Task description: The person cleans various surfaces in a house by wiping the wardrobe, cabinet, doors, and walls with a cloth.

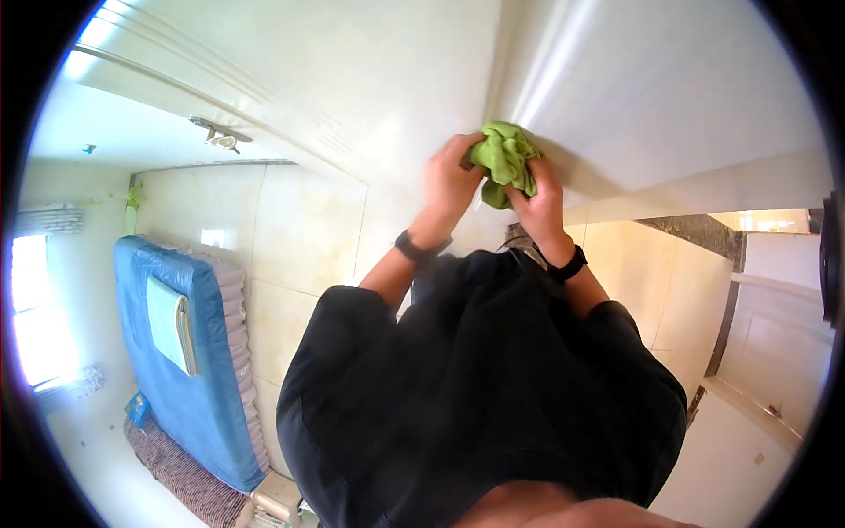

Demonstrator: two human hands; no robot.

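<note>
A crumpled green cloth (503, 157) is bunched between my two hands, close to a white panelled surface. My left hand (451, 183) grips the cloth from its left side, fingers curled at its edge. On the other side, my right hand (543, 204) has its fingers closed on the cloth's lower right part. A loose fold of it hangs down between the hands. Both wrists wear dark bands.
A white door (290, 114) with a metal handle (220, 134) stands at upper left. Beyond it is a bed with a blue cover (163, 352) and a folded pale item (170, 324) on top. Pale tiles (304, 220) cover the floor. Another white door (779, 326) is at far right.
</note>
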